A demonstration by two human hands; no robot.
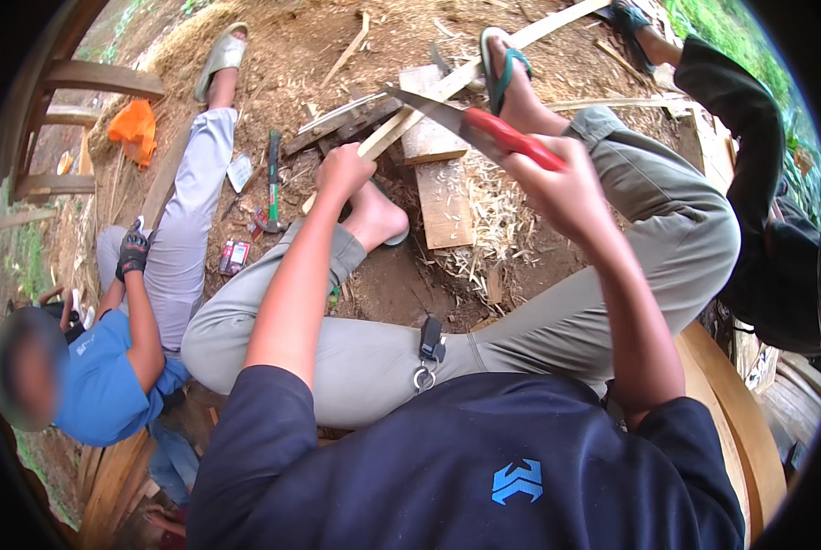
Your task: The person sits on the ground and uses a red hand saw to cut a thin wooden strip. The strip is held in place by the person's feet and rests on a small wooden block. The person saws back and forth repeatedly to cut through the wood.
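Observation:
My left hand (344,172) is closed around the near end of a long, pale wooden strip (548,29), which slants away to the upper right. In my right hand (562,188) is a red-handled saw (518,139), gripped by its handle. The tapering grey blade points to the upper left and passes over the strip; whether it touches the wood, I cannot tell. Beneath the strip lies a wooden block (433,142), with a board (446,203) on its near side. My two feet are on either side of the strip.
A hammer (274,183) with a black and green handle lies left of my left hand, near a small red box (234,258). Shavings (497,215) cover the ground. A person in blue (108,376) sits at left; another person's dark-clad leg (731,110) is at right. An orange cloth (133,131) lies far left.

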